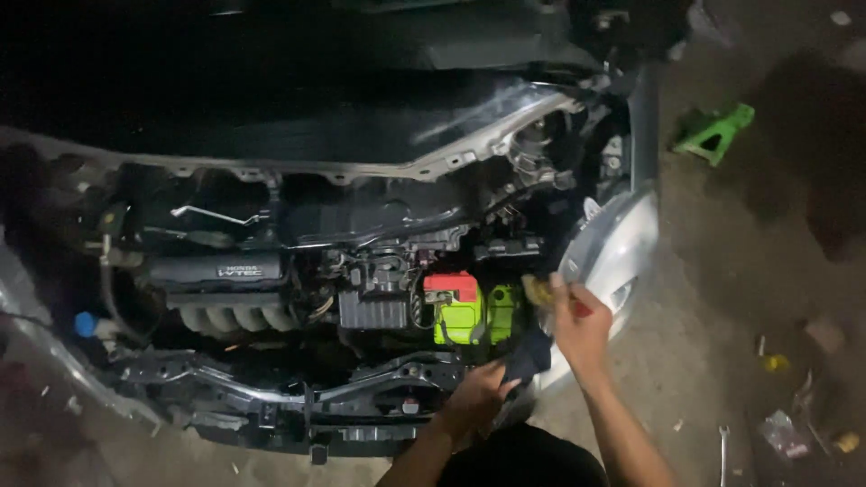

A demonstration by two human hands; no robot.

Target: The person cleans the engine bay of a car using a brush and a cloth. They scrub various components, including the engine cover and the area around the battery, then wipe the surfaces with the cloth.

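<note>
Nearest, the left hand (476, 397) grips a dark cloth (530, 354) at the engine bay's front crossmember (361, 390). Just beyond, the right hand (582, 329) clamps one yellow-handled tool (539, 290) beside one bright green battery with a red cap (467, 311) (tight quarters). Farther right, open floor holds one green stand (714, 131).

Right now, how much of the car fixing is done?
Done: the car's front cover is off, so the engine and green battery show. In hand: the right hand holds a yellowish tool beside the battery; the left hand grips a dark cloth. Left: the front remains uncovered.
</note>
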